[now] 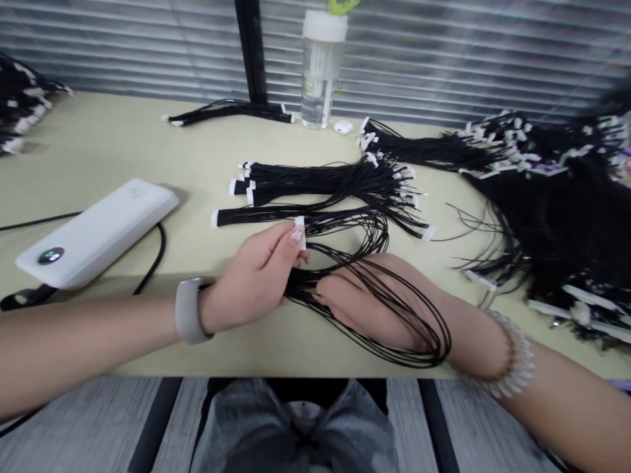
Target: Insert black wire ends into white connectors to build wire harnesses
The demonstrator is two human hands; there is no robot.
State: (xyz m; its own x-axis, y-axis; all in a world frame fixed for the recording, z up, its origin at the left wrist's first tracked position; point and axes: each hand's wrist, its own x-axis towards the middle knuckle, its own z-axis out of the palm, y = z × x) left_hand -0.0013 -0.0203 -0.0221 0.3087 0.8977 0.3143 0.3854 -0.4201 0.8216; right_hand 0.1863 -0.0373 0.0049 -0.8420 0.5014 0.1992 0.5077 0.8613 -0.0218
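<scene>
My left hand point(263, 269) is closed, its thumb pressing a white connector point(300, 226) at the end of a black wire bundle point(434, 328). From there the thin wires bend round in a wide loop that passes over the back of my right hand point(379, 302). That hand is curled inside the loop, closed around part of the bundle near the left fingers; its fingertips are partly hidden. Just beyond my hands lies a flat wire harness point(246, 215) with a white end connector, and behind it a stack of similar harnesses point(296, 177).
A white power bank point(98, 233) with a black cable lies at left. At the back stand a clear bottle point(320, 72) and a small white case point(343, 127), beside another harness point(227, 112). A large heap of black wires point(566, 210) covers the right side; more harnesses point(24, 105) sit far left.
</scene>
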